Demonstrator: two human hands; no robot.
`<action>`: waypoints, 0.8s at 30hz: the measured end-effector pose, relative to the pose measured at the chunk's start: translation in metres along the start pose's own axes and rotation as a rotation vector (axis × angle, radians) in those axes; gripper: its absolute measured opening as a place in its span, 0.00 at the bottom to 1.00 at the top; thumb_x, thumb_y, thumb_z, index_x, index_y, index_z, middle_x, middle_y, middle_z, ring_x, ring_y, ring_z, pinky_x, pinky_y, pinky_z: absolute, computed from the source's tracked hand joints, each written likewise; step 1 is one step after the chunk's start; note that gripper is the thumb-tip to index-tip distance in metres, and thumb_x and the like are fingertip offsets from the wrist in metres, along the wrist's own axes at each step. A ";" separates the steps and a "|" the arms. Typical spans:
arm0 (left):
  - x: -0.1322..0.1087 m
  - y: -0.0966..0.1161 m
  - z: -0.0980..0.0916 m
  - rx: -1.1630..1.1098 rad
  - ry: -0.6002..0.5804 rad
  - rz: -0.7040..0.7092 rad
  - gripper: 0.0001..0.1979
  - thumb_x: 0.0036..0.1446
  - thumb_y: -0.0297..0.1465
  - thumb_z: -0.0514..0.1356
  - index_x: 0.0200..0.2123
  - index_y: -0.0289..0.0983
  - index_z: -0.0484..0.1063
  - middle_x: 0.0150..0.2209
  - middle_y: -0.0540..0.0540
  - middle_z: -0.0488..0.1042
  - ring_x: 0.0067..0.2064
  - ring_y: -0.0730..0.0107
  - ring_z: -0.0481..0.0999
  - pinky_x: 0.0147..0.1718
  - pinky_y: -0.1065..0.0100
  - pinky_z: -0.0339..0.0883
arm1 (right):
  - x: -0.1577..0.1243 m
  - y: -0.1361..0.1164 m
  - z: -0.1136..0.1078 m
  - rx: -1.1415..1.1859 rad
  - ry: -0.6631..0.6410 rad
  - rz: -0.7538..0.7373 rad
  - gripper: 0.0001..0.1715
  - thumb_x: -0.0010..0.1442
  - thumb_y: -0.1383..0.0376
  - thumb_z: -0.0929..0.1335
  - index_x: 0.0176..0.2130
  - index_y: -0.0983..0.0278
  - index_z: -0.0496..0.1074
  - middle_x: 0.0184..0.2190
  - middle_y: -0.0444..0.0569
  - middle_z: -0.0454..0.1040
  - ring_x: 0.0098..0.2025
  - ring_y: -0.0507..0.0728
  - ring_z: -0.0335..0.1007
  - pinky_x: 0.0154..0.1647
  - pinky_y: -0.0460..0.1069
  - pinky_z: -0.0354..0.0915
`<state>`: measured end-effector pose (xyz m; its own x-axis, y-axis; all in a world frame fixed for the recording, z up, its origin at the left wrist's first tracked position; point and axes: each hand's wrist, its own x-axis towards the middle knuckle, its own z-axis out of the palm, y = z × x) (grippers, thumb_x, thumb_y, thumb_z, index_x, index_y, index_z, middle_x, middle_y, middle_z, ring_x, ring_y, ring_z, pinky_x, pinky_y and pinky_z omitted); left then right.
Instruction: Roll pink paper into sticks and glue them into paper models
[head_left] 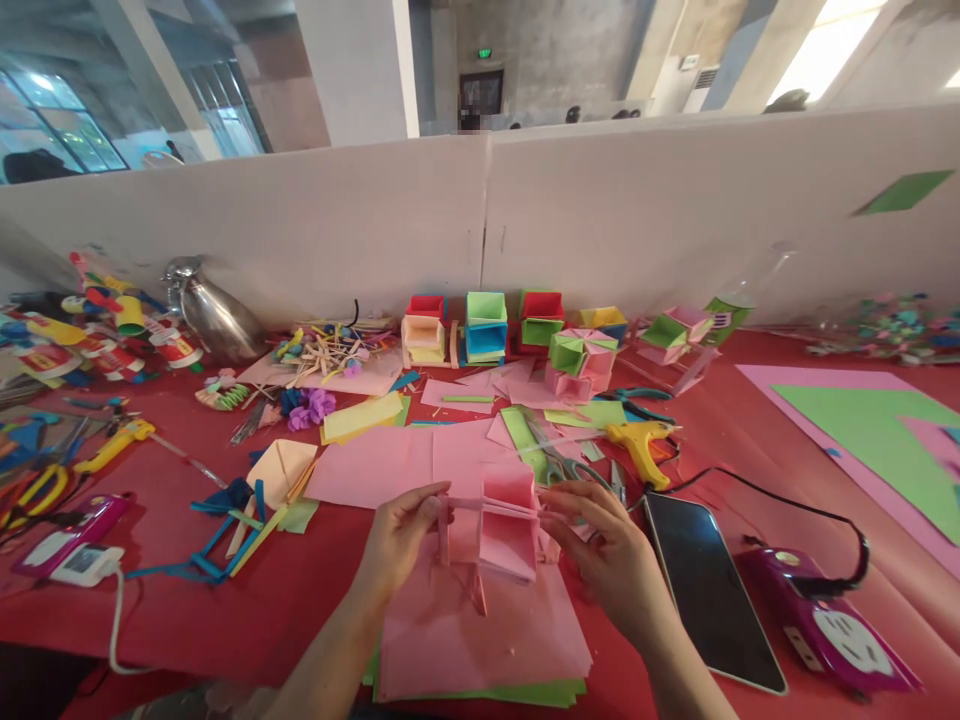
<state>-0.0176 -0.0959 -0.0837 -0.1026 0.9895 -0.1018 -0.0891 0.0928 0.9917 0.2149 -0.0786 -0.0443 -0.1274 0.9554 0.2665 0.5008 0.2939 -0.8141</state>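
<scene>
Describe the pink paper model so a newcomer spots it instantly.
On the red table, find the pink sheets stacked nearest the person. At their far end, between the left hand and right hand, is a pink paper model with box-like compartments. Unlike the multicoloured paper boxes along the partition, it is pink throughout.

Head view, facing forward, down over table (720, 425).

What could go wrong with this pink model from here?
The pink model looks like thin paper, so it might crease if the left hand and right hand pull apart. The right hand could bump the scissors just beyond it. The cord behind the phone might snag and drag the glue gun.
</scene>
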 end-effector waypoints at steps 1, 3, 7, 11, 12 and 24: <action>0.000 -0.001 0.000 0.009 0.008 0.003 0.20 0.52 0.41 0.59 0.44 0.35 0.73 0.36 0.44 0.78 0.37 0.63 0.77 0.40 0.63 0.70 | 0.000 0.001 0.000 0.016 0.013 0.022 0.14 0.53 0.57 0.68 0.40 0.55 0.74 0.42 0.49 0.70 0.46 0.59 0.66 0.48 0.55 0.63; -0.001 -0.001 0.000 0.021 0.015 0.012 0.19 0.52 0.41 0.59 0.43 0.35 0.74 0.35 0.44 0.78 0.37 0.63 0.77 0.40 0.64 0.70 | -0.002 0.003 -0.002 0.093 0.040 0.087 0.18 0.53 0.57 0.68 0.44 0.57 0.72 0.46 0.50 0.68 0.46 0.59 0.67 0.47 0.54 0.64; -0.002 -0.003 -0.001 0.002 0.025 0.013 0.17 0.52 0.40 0.59 0.41 0.36 0.74 0.36 0.45 0.78 0.38 0.64 0.77 0.40 0.65 0.70 | -0.007 0.009 -0.007 0.237 0.033 0.258 0.23 0.52 0.55 0.68 0.46 0.61 0.69 0.45 0.53 0.70 0.39 0.57 0.72 0.39 0.52 0.69; -0.003 -0.004 0.000 -0.025 0.042 0.011 0.16 0.52 0.40 0.59 0.40 0.36 0.74 0.35 0.46 0.78 0.36 0.66 0.77 0.39 0.66 0.70 | -0.015 0.015 -0.008 0.223 -0.081 0.299 0.32 0.49 0.58 0.70 0.54 0.59 0.63 0.48 0.52 0.70 0.43 0.59 0.70 0.42 0.55 0.68; -0.003 -0.004 0.000 -0.031 0.043 0.011 0.15 0.52 0.40 0.59 0.40 0.36 0.74 0.35 0.47 0.78 0.36 0.66 0.77 0.39 0.66 0.70 | -0.016 0.016 -0.007 0.221 -0.126 0.280 0.35 0.49 0.59 0.70 0.56 0.58 0.61 0.48 0.51 0.70 0.44 0.59 0.70 0.44 0.55 0.67; -0.004 0.006 0.001 -0.065 -0.067 -0.024 0.15 0.52 0.39 0.60 0.39 0.34 0.72 0.34 0.43 0.78 0.37 0.64 0.76 0.39 0.65 0.69 | -0.009 0.022 0.001 0.041 -0.163 0.068 0.19 0.57 0.60 0.64 0.49 0.58 0.66 0.43 0.46 0.73 0.40 0.55 0.70 0.41 0.47 0.65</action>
<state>-0.0171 -0.0993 -0.0775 -0.0330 0.9925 -0.1180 -0.1549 0.1116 0.9816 0.2261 -0.0811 -0.0654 -0.2337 0.9642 0.1256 0.4779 0.2264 -0.8487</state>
